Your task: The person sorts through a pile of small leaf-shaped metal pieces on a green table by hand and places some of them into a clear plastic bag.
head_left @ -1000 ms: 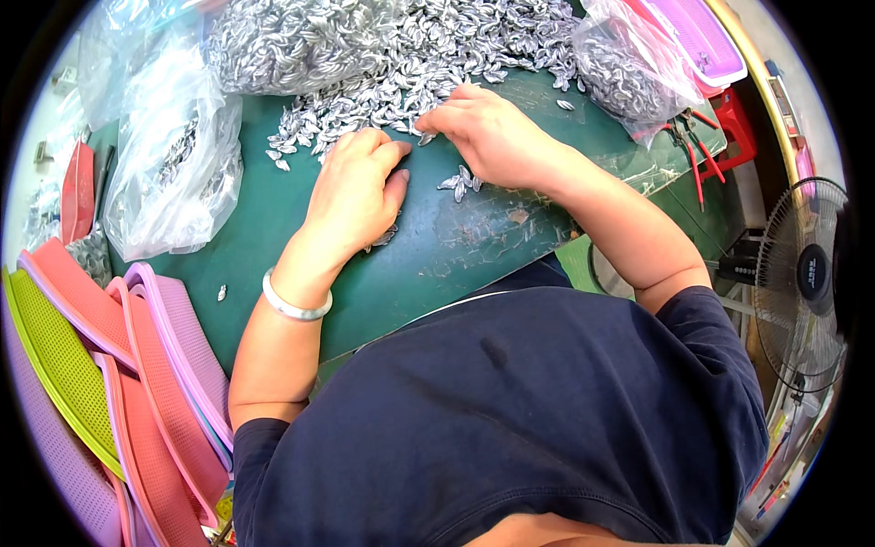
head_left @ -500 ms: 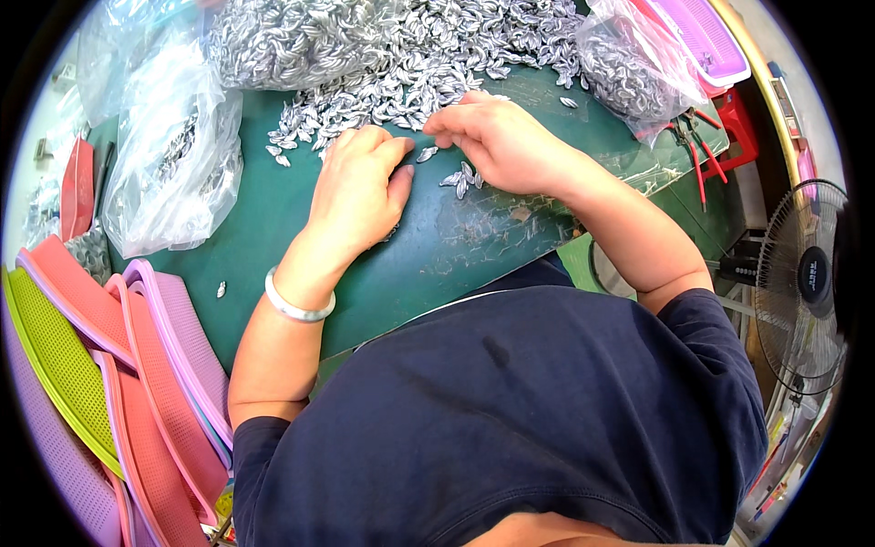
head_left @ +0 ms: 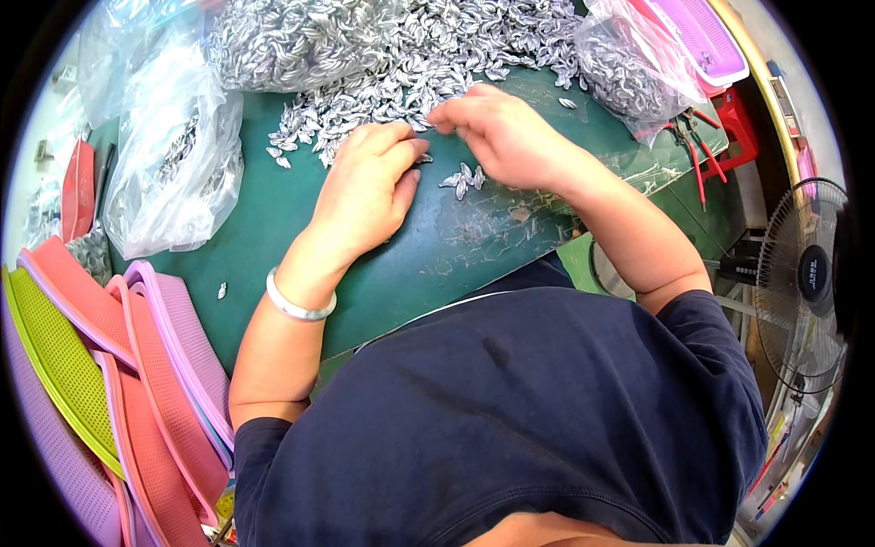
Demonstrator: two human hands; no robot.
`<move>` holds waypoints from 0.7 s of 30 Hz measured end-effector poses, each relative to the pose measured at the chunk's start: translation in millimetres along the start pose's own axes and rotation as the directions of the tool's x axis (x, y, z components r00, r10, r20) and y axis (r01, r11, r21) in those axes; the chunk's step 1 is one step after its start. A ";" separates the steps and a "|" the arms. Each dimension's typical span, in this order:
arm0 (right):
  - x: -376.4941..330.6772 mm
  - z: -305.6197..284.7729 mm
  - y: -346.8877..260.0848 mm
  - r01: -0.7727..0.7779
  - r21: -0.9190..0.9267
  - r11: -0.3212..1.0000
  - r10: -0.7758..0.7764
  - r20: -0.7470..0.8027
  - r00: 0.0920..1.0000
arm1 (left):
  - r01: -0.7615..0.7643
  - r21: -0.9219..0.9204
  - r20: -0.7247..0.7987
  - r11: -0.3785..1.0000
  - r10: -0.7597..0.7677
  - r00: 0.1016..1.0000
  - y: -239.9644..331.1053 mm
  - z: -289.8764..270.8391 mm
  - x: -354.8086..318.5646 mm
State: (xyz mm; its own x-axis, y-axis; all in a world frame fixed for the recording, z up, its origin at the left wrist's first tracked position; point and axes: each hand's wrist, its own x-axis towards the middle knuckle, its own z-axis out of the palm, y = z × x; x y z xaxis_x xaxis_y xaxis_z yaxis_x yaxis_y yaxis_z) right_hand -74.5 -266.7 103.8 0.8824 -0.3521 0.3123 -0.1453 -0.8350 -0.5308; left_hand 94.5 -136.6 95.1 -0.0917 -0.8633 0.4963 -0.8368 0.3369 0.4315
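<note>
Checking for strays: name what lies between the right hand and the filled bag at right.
In the head view, one silvery piece lies there on the green table.

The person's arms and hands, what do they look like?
The left hand wears no glove, but a smooth, pale, round bangle rings its wrist. The right hand has no glove or bangle. Both dark navy cloth sleeves are short.
</note>
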 end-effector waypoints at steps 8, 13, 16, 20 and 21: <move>0.9 -2.9 -6.4 -0.014 -0.086 0.996 0.025 0.132 0.991 | 0.057 0.030 0.239 0.998 -0.063 0.969 2.7 -9.5 -7.3; -1.2 0.8 -2.7 0.035 0.101 0.994 -0.044 0.090 0.995 | 0.120 0.055 0.374 0.991 -0.132 0.918 5.9 -25.2 -8.6; -0.2 -2.8 -1.6 0.002 0.068 0.998 -0.006 0.056 0.998 | 0.180 0.048 0.405 0.983 -0.184 0.896 7.2 -30.0 -7.1; -1.3 -6.8 -3.4 -0.033 0.050 0.998 0.026 0.118 0.993 | 0.198 0.036 0.289 0.980 -0.200 0.936 3.7 -21.5 -7.9; -1.9 -5.6 -3.9 -0.030 0.051 0.998 0.023 0.119 0.993 | 0.177 0.049 0.227 0.983 -0.183 0.956 1.1 -17.3 -8.7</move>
State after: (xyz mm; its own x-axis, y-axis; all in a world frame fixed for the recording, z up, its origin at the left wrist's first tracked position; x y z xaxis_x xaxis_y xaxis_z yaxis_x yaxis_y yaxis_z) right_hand -78.2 -265.1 109.7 0.9255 -0.3189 0.2042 -0.1485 -0.8017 -0.5789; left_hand 103.8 -122.2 104.3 -0.0570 -0.9728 0.2244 -0.8650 0.1603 0.4754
